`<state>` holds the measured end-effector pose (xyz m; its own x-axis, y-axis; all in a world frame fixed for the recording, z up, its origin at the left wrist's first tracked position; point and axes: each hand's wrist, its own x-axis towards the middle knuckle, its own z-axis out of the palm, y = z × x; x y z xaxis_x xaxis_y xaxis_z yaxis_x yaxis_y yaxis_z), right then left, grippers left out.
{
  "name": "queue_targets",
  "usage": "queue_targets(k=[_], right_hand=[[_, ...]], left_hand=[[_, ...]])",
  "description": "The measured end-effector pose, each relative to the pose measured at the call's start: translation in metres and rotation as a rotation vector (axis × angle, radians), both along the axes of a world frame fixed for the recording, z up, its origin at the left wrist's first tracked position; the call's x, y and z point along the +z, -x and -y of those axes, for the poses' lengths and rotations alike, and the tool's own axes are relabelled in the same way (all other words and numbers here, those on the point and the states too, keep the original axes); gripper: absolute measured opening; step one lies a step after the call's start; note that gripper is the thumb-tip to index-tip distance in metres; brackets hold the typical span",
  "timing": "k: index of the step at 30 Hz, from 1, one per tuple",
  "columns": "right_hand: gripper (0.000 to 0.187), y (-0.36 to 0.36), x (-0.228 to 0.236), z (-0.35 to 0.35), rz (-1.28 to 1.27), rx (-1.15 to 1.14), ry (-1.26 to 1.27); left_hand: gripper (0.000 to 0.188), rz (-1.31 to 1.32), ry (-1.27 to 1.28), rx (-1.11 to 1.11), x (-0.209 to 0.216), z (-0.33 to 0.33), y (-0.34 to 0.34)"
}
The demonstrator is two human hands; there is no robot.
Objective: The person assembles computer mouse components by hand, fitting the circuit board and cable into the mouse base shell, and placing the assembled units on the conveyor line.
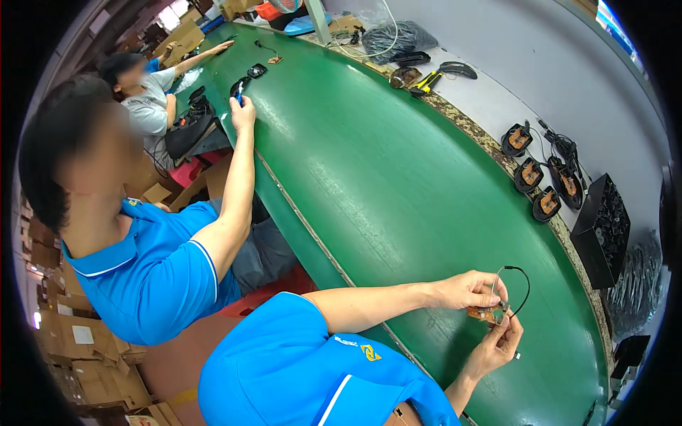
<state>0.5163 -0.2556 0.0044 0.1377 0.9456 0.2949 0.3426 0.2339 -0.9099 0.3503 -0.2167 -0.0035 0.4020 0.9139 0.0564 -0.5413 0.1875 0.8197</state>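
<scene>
Over the green work surface, my left hand (465,290) pinches a small orange-brown circuit board (480,314) by its upper side. My right hand (495,346) grips the same board from the near right, fingers and thumb closed at its edge. A thin black cable (528,290) loops up from the board and bends back down beside my right hand. Small dark parts sit on the board between my fingertips; their details are too small to make out. A small pale piece pokes out beside my right hand, and I cannot tell what it belongs to.
Along the right ledge lie black housings (528,175) with orange boards and a black bin (600,231) of dark parts. Yellow-handled pliers (426,84) rest farther up. A co-worker's hand (242,112) holds a blue tool at left. Another person sits beyond. Cardboard boxes (78,337) are stacked at lower left.
</scene>
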Motion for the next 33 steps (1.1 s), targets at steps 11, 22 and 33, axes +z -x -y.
queue_targets(k=[11, 22, 33], right_hand=[[0.038, -0.002, 0.014, 0.003, 0.122, 0.145, 0.012], [0.052, 0.014, 0.016, 0.006, -0.046, 0.186, 0.062], [0.054, 0.008, 0.011, 0.009, 0.090, 0.090, 0.017]], left_hand=[[0.013, -0.061, -0.059, 0.017, -0.007, -0.003, 0.001], [0.013, -0.074, -0.043, -0.025, -0.007, -0.001, 0.004], [0.014, -0.082, -0.031, 0.031, -0.004, 0.002, 0.004]])
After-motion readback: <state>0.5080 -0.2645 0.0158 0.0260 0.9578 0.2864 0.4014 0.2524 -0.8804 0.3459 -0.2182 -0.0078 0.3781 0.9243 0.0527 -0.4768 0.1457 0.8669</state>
